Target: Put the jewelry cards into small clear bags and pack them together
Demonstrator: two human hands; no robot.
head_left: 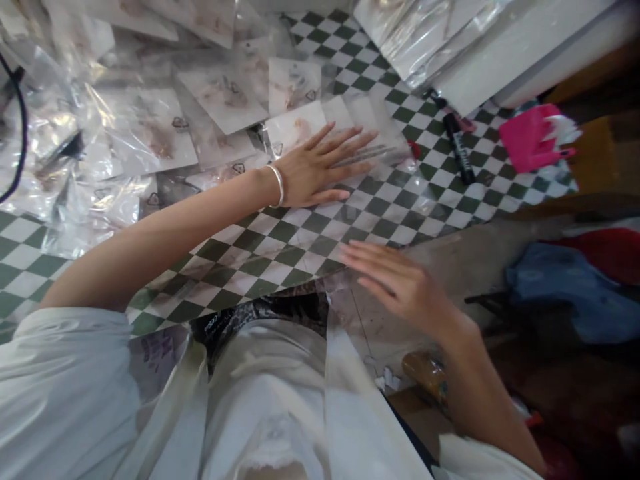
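Note:
My left hand (313,167), with a silver bracelet (278,185) at the wrist, lies with fingers spread over clear plastic bags (395,143) on the checkered tablecloth (280,250). A white card in a clear bag (295,127) shows just beyond its knuckles, with a small pinkish item on it that I cannot make out. My right hand (405,283) hovers by the table's front edge, slightly blurred. Its fingers are stretched out towards the left and hold nothing visible.
Many bagged white cards (145,130) are heaped across the left and back of the table. A black marker (457,147) and a bright pink plastic object (530,140) lie at the right. More clear bags (425,40) rest at the back right. Blue cloth (565,287) is beyond the table edge.

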